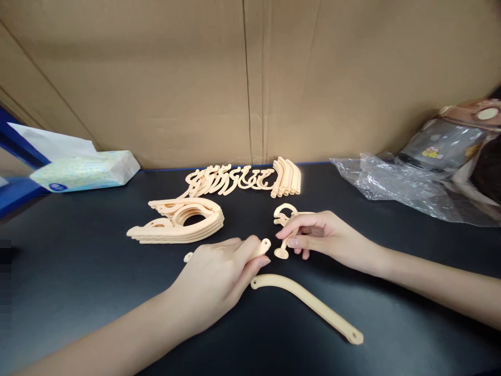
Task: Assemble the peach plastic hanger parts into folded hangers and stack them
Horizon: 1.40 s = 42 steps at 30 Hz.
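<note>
My left hand (219,269) is closed round a beige plastic hanger arm (263,247); its holed end pokes out past the thumb and its other end shows behind the knuckles. Between the thumb and fingers of my right hand (324,237) is a beige hanger hook (281,253), its round foot pointing down toward me. A small gap separates the two held pieces. Just in front of my hands, a loose curved hanger arm (309,302) lies on the black table (376,344). Part of the hook is hidden by my fingers.
A stack of folded hangers (195,230) sits left of centre. Behind it are a row of loose hooks (221,180) and a bundle of hanger arms (287,177). A tissue pack (90,169) stands at far left. Clear plastic wrap (399,183) and a transparent bag (442,143) lie right.
</note>
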Each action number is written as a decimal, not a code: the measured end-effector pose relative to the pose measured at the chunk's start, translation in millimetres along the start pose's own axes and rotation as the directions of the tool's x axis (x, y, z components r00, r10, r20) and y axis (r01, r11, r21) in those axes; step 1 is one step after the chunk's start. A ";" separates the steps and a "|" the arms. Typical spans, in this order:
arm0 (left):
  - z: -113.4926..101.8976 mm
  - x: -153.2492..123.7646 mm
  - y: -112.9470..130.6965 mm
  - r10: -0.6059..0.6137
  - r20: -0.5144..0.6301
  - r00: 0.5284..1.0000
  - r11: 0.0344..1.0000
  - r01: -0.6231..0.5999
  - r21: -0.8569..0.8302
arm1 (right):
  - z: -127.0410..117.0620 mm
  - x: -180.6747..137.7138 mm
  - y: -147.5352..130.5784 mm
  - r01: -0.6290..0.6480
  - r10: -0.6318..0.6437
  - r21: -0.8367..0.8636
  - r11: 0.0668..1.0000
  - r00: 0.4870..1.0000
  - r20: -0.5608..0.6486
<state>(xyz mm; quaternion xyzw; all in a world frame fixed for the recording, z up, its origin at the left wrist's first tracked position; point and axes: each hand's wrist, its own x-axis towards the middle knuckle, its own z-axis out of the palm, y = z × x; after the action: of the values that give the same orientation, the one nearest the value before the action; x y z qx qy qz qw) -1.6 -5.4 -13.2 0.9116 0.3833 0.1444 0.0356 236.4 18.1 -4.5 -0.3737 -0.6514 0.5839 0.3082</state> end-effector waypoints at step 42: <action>-10.8 -1.5 1.4 0.377 -0.151 0.914 0.925 -0.379 0.021 | 1.4 -4.6 -3.3 -0.031 0.006 0.153 0.988 0.987 0.161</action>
<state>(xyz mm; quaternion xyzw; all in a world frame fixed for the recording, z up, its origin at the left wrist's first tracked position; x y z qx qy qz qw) -4.8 -8.0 -2.9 0.9546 0.2009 0.2191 -0.0184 237.3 13.3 -1.3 -0.3065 -0.6232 0.6639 0.2774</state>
